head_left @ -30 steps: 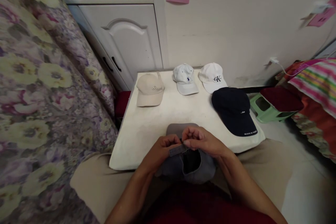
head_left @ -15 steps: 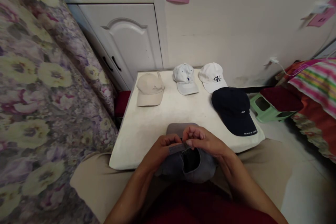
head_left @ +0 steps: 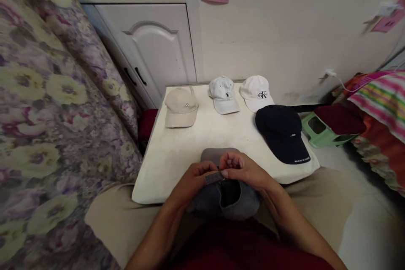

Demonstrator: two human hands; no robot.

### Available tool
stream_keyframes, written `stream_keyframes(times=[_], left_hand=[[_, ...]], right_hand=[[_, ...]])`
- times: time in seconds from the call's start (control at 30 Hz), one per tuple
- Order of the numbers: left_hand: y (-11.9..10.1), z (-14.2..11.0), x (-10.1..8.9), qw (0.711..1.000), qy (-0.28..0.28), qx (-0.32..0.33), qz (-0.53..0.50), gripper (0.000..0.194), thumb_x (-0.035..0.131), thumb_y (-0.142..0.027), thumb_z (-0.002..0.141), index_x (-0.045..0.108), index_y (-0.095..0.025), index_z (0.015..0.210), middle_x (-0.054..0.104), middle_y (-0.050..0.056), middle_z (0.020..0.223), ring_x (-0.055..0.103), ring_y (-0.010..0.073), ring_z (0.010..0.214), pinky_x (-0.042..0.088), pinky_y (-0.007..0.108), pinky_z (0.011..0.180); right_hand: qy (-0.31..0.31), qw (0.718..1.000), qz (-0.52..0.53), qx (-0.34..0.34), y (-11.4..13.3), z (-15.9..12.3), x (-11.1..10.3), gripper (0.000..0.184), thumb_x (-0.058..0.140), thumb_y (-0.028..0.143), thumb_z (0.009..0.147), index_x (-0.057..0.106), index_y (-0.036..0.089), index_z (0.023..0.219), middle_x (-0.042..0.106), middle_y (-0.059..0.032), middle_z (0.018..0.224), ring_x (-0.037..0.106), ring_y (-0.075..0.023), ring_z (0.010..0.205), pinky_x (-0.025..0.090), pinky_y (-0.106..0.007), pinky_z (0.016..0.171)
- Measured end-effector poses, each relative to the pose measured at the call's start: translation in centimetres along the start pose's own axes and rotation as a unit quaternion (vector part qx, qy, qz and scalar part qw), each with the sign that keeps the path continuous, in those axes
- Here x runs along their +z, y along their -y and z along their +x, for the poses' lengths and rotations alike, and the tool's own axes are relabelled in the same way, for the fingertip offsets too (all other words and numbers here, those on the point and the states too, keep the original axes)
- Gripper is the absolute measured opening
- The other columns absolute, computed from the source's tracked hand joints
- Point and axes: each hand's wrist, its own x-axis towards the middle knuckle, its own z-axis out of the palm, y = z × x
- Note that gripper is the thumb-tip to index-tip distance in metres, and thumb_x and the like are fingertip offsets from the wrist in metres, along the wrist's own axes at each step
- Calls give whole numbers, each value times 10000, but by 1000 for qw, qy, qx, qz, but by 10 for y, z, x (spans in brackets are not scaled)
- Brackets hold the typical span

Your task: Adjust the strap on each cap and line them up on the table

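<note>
A grey baseball cap (head_left: 243, 209) lies at my lap with its back opening towards me and its brim pointing away onto the table. My left hand (head_left: 196, 177) is closed on the cap's back strap (head_left: 213, 177) from the left. From the right, my right hand (head_left: 243, 168) pinches the strap near a small metal buckle. The two hands' fingertips almost meet above the dark opening. Part of the cap is hidden under my hands and wrists.
On the cream-covered table (head_left: 171, 156) sit a beige cap (head_left: 181, 107), a pale cap (head_left: 223, 95), a white cap (head_left: 257, 93) and a navy cap (head_left: 281, 133). A floral curtain (head_left: 38, 135) hangs left; a green stool (head_left: 316, 128) stands right.
My right fingertips have shifted slightly left along the strap, and the strap end sits a little differently between my hands. The other caps have not moved.
</note>
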Motion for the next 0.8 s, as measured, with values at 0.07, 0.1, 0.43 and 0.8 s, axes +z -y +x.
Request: stream_keyframes(times=[0.07,0.1,0.43,0.8], left_hand=[[0,-1,-1,1000,6,-3,0,190,701,-342,761,651,-163,720,557,-28,657,452,99,591,319,230,564],[1,-1,-2,1000,8,-4,0,171,692,-334,766,661,-167,738,568,-25,674,464,104,606,328,233,574],[1,-4,-7,999,28,20,26,192,666,-375,807,668,-184,801,565,-10,736,457,133,669,334,253,603],[9,1,-3,998,16,38,-49,223,763,-314,720,597,-164,720,544,-31,675,449,105,623,320,228,590]], right_hand=[[0,1000,5,2,-1,0,0,275,788,336,748,586,165,825,531,39,721,444,-85,610,313,-220,558],[-1,1000,7,1,-1,1,0,282,792,341,744,584,165,816,529,41,714,443,-85,606,314,-220,555],[-8,999,50,-1,-12,6,-5,226,797,276,716,616,178,809,557,35,734,469,-93,624,342,-220,562],[0,990,137,18,-20,11,-2,202,795,226,694,658,168,829,557,45,702,448,-75,579,341,-217,554]])
